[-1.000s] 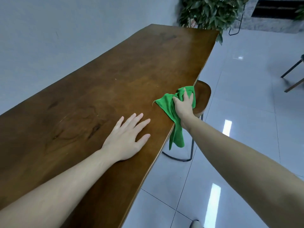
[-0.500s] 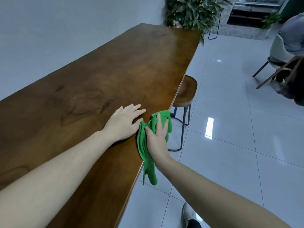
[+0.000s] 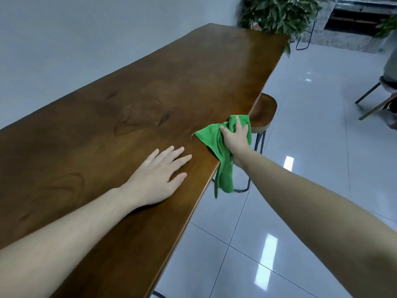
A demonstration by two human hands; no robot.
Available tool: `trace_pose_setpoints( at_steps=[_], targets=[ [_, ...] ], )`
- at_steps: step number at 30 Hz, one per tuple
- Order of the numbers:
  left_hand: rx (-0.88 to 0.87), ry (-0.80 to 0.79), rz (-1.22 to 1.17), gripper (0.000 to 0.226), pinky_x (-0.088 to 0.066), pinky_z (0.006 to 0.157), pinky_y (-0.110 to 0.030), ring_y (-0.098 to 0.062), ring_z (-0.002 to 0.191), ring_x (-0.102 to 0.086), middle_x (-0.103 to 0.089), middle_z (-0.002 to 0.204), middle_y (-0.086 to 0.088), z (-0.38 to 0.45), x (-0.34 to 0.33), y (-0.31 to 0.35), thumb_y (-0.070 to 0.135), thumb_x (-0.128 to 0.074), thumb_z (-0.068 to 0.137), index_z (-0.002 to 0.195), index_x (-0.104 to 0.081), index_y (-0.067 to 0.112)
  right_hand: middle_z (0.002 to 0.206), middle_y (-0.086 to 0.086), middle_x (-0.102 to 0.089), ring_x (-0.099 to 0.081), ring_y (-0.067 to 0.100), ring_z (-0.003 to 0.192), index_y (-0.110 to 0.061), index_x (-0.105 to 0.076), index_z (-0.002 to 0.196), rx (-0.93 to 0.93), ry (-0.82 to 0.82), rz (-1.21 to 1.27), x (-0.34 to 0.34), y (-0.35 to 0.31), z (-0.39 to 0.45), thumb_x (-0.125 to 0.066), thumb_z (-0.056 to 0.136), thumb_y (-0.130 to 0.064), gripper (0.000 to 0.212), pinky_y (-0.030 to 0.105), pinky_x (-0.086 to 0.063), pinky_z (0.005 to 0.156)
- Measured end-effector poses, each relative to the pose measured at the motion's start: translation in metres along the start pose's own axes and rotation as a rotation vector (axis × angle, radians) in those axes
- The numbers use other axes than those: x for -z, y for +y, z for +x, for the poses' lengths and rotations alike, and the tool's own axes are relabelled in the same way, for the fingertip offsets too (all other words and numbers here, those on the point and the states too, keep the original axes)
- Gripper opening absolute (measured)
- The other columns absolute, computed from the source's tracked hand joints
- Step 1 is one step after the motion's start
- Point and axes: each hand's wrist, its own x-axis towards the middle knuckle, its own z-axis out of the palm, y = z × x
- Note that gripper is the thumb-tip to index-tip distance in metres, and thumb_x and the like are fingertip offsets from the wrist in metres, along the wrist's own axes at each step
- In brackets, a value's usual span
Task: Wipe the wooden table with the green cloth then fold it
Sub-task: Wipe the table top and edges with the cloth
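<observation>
So the big thing here is the long brown wooden desk [image 3: 150,100], running from the bottom left up toward the far end, with a plain pale wall along its left side. To the right of it is a shiny white tiled floor [image 3: 300,168] with light glare on it. At the far end of the desk there's a leafy green plant [image 3: 277,11], and a round wooden stool [image 3: 265,112] on thin dark metal legs is tucked just under the desk's right edge. A bit of a chair [image 3: 378,100] pokes in at the right side of the frame.

The left hand [image 3: 156,179] lies flat on the desk top, palm down, fingers spread and straight, holding nothing.

The right hand [image 3: 236,138] is further up, right at the desk's right edge, pressed down on the green cloth [image 3: 211,135] with fingers curled into the bunched-up fabric, so it has a grip on it. One corner of the cloth fans out flat on the wood to the left of that hand, and the rest hangs over the edge, dangling down beside the wrist in front of the stool legs.
</observation>
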Motion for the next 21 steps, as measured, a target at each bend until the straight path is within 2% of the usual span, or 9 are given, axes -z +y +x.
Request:
trace_pose_setpoints(
  at_steps=[4,8,10,15,21],
  targets=[
    [0.018,-0.007,0.011,0.066,-0.001,0.124,-0.039,-0.01,0.152,0.002,-0.005,0.166,0.014,-0.027,-0.003,0.004,0.061,-0.012,0.093,0.156,-0.013,0.041,0.168,-0.002,0.012,-0.016,0.027,0.153,-0.033,-0.014,0.16,0.003,0.031,-0.019,0.004,-0.005,0.012,-0.05,0.102,-0.036,0.068,0.039,-0.023,0.118],
    [0.04,0.0,0.026,0.069,-0.002,0.124,-0.04,-0.01,0.152,0.002,-0.005,0.166,0.013,-0.053,-0.007,0.008,0.065,-0.011,0.092,0.156,-0.013,0.04,0.168,-0.003,0.012,-0.018,0.024,0.152,-0.032,-0.013,0.16,0.012,0.046,0.031,-0.008,0.004,-0.014,-0.045,0.104,-0.031,0.065,0.036,-0.022,0.118],
    [0.053,0.008,0.027,0.073,-0.003,0.125,-0.04,-0.009,0.152,0.001,-0.006,0.166,0.013,-0.067,-0.01,0.009,0.068,-0.006,0.09,0.156,-0.013,0.04,0.167,-0.004,0.015,-0.017,0.024,0.153,-0.034,-0.012,0.16,0.016,0.03,0.066,-0.02,0.01,-0.04,-0.045,0.103,-0.029,0.066,0.041,-0.021,0.121],
    [0.092,0.018,-0.022,0.076,-0.001,0.124,-0.038,-0.006,0.152,0.003,-0.005,0.165,0.014,-0.101,-0.016,0.016,0.069,-0.003,0.087,0.157,-0.012,0.04,0.167,-0.005,0.019,-0.02,0.025,0.152,-0.04,-0.006,0.159,0.023,-0.035,0.079,-0.047,0.026,-0.121,-0.044,0.102,-0.027,0.07,0.038,-0.024,0.116],
    [0.115,0.003,-0.003,0.068,0.001,0.124,-0.034,-0.002,0.15,0.006,-0.001,0.164,0.017,-0.158,-0.022,0.021,0.065,-0.009,0.094,0.157,-0.011,0.039,0.165,-0.007,0.023,-0.01,0.021,0.155,-0.043,-0.004,0.158,0.069,-0.128,0.088,-0.076,0.051,-0.214,-0.044,0.103,-0.028,0.07,0.04,-0.019,0.121]
  ],
)
